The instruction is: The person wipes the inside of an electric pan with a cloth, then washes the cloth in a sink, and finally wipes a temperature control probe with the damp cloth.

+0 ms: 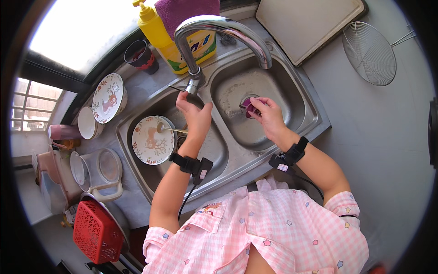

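Observation:
My left hand (195, 114) is raised over the divider side of the left basin, thumb apart from the fingers. Its fingertips are at the lever of the chrome faucet (193, 82); whether they touch it is unclear. Over the drain of the right basin (232, 127), my right hand (268, 114) pinches a crumpled dark purple item (251, 105), perhaps a cloth; my fingers partly hide it. In the left basin (212, 154) lies a patterned white dish (147, 140) with a spoon (172, 129) across it. The faucet's spout points over the right basin.
Behind the basins stand a yellow pump bottle (154, 30), a detergent jug (208, 48), a purple towel (188, 12) and a dark cup (142, 56). Bowls (109, 99), a clear pitcher (82, 171) and a red basket (89, 229) are at left; a board (308, 24) and wire strainer (369, 53) at right.

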### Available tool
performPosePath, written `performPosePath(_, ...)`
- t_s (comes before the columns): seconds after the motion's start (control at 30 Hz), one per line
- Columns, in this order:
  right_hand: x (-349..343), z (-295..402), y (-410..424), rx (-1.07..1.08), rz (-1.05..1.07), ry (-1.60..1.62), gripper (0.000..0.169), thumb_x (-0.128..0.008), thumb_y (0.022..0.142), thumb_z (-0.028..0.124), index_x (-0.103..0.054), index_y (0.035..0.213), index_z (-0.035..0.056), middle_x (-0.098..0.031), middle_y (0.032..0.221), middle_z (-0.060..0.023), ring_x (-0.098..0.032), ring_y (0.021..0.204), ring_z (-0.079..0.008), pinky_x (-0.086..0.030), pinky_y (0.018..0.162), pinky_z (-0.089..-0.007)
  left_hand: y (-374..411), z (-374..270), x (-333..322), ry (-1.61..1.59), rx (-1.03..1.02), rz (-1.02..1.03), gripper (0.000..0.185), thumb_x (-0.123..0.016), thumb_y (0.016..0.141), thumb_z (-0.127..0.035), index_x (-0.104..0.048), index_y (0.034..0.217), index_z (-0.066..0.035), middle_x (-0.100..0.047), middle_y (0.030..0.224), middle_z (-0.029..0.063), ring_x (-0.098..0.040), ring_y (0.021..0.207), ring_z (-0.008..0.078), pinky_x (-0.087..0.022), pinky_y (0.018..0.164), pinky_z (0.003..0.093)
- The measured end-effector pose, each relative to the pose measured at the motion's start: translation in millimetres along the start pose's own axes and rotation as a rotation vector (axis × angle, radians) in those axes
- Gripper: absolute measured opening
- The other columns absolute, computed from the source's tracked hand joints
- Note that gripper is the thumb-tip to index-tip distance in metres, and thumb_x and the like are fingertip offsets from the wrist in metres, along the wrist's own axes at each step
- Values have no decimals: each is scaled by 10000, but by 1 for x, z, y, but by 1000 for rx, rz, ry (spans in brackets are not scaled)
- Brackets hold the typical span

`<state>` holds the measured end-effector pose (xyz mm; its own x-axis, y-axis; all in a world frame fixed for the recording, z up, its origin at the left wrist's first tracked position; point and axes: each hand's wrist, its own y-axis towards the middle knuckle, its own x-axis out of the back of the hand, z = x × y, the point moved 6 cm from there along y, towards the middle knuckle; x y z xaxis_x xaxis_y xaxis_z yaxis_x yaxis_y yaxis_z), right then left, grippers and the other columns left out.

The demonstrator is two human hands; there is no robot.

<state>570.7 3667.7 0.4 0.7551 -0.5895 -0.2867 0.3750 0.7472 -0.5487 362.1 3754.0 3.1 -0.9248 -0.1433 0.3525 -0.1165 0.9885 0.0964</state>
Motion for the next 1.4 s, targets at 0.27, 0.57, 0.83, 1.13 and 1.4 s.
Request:
performPosePath(0.27,15,42,-12,39,158,-202,93,-542,772,11,-554,859,40,-566,816,-45,-522,611,-118,-446,552,-252,-63,-28,-102,142,-169,548,861,-749,635,-106,-279,1351,-23,-388,1271,239,-386,1195,371,-331,1003,402)
performPosePath(0.57,86,31,37,-56,-22,-360,269,-511,800,33,-450,1061,63,-545,952,-89,-555,778,-166,-498,672,-342,-36,-50,-125,463,63,536,323,-540,758,-87,-550,1081,-89,-491,1166,228,-546,947,410,-452,829,453)
performPosePath(0.83,45,-20,44,-441,289,261,302,-432,923,199,-450,1178,37,-525,1107,-157,-567,955,-261,-502,804,-421,-73,-50,-145,104,-123,646,327,-491,705,38,-490,1018,-55,-588,978,205,-545,903,425,-430,848,422)
performPosePath(1.13,28,-5,24,-508,411,507,329,-372,935,151,-433,1194,-42,-552,1091,-190,-584,923,-262,-530,764,-342,-76,-9,-126,-756,989,478,852,-617,833,-464,-102,1444,-168,-368,1348,94,-318,1287,262,-286,1052,397)
performPosePath(1.4,17,-5,5,-670,731,136,210,-543,905,190,-506,1052,45,-584,965,-127,-563,677,-146,-431,481,-213,-42,-41,-137,-913,611,856,169,-597,882,-142,-436,866,-91,-538,1172,141,-513,1105,202,-476,860,328)
